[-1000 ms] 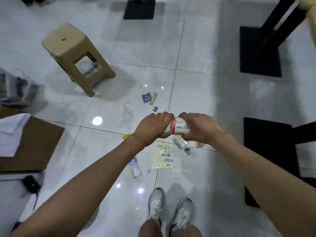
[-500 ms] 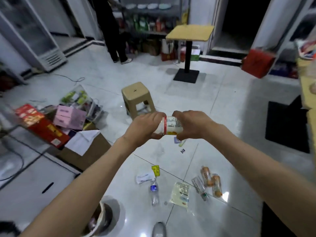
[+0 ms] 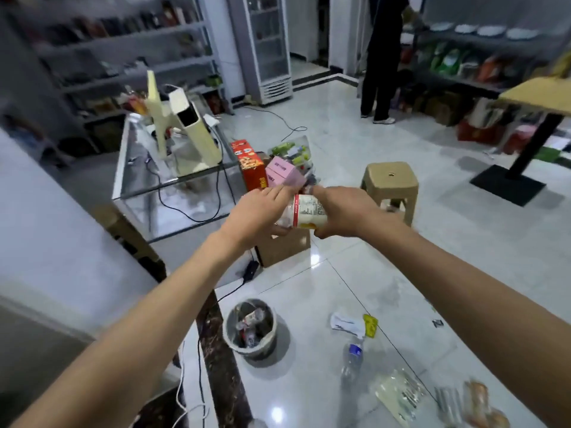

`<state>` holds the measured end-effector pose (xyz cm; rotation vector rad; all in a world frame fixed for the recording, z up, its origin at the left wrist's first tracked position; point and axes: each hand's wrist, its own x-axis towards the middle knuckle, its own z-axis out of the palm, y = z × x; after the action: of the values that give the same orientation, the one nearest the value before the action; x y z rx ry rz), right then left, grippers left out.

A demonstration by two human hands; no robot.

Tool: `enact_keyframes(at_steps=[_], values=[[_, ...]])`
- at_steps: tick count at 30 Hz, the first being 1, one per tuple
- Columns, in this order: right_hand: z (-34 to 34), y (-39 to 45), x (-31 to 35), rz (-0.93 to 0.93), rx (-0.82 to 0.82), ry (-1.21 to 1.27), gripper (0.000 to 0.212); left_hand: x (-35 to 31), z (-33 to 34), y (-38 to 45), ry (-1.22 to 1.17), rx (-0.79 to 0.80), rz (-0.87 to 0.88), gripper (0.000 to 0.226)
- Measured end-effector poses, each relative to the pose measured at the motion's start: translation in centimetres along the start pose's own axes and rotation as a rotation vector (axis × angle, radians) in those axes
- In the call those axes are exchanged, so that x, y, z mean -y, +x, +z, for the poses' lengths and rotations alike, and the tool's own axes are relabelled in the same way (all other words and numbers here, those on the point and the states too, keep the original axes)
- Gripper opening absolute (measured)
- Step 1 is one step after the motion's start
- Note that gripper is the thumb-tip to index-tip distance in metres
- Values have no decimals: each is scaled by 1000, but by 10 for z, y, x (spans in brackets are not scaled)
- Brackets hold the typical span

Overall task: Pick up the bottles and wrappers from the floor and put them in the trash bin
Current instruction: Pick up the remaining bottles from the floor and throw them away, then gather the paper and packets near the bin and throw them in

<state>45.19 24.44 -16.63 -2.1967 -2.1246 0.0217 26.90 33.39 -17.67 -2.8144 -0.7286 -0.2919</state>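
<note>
View has been swung left since a second ago: trash bin (image 3: 250, 330) now visible at 6 o'clock below the hands. Labelled bottle (image 3: 306, 215) held chest-high, right hand (image 3: 343, 211) wrapped round it, left hand (image 3: 258, 213) seemingly gripping its other end. Drop-off next; water bottle (image 3: 352, 356) and wrappers (image 3: 398, 393) remain at 4 o'clock.

I'm standing in a small shop; shelves (image 3: 129, 41) along the left wall carry rows of dark bottles, and more shelves (image 3: 482, 63) on the right hold bright snack packets with plates on top; a glass-door cooler (image 3: 267, 47) stands against the back wall; a glass counter (image 3: 173, 183) sits beside me with cables across it; boxes of goods (image 3: 250, 163) are stacked on the pale tiled floor (image 3: 355, 143); a plastic stool (image 3: 391, 183) and a small table (image 3: 537, 94) stand nearby; another person (image 3: 381, 57) is at the far shelves
</note>
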Motion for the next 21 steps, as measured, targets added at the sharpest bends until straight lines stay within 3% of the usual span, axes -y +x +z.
enact_keyframes(at_steps=[5, 11, 17, 21], values=[[32, 86, 98, -162, 68, 23, 69, 101, 19, -70, -21, 57, -127, 74], [66, 171, 184, -228, 133, 37, 68, 201, 51, -119, -68, 108, -241, 73], [105, 226, 223, -233, 157, -47, 69, 250, 101, -138, -186, 98, -400, 67], [144, 262, 229, -206, 281, 36, 74, 273, 139, -129, -219, 130, -465, 56]])
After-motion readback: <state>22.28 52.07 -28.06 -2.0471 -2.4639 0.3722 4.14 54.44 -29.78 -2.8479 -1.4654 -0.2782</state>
